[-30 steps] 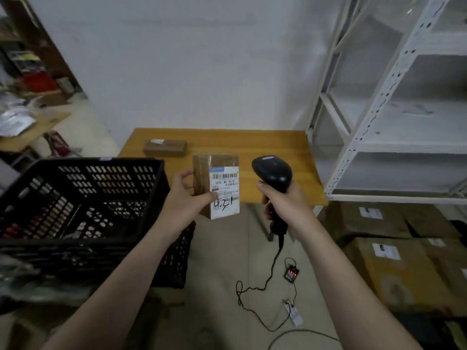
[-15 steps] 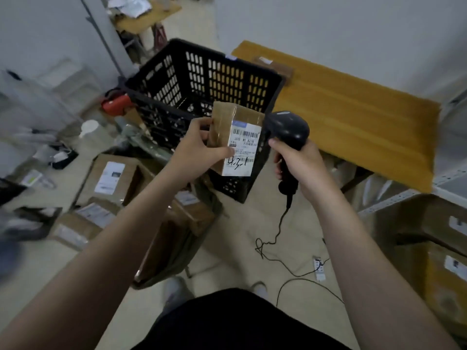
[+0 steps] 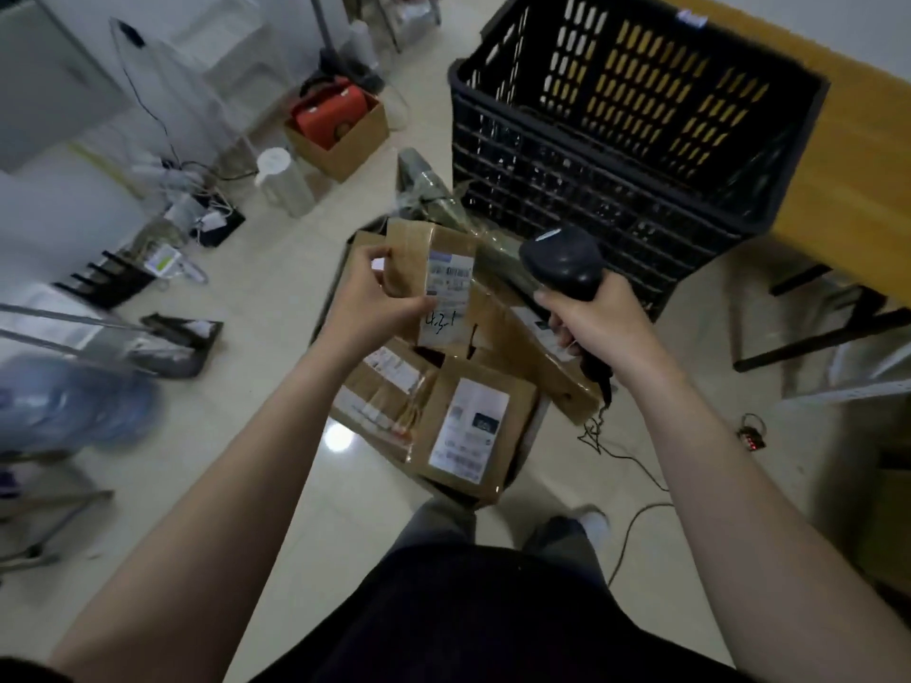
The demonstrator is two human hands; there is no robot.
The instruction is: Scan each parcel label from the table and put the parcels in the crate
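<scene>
The left hand (image 3: 367,300) grips a small parcel (image 3: 428,283) by its edge, label up, short of the black crate (image 3: 616,120) and over other boxes (image 3: 458,421) on the floor; the right hand (image 3: 594,320) is clenched on the scanner (image 3: 562,261), its head beside the label (no beam visible); the thumb touches the label's edge and could block a read; a careless release here might drop the parcel outside the crate.

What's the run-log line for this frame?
left hand: holds labelled parcel | right hand: grips scanner | crate: parcel not in yet | other parcels: floor
</scene>
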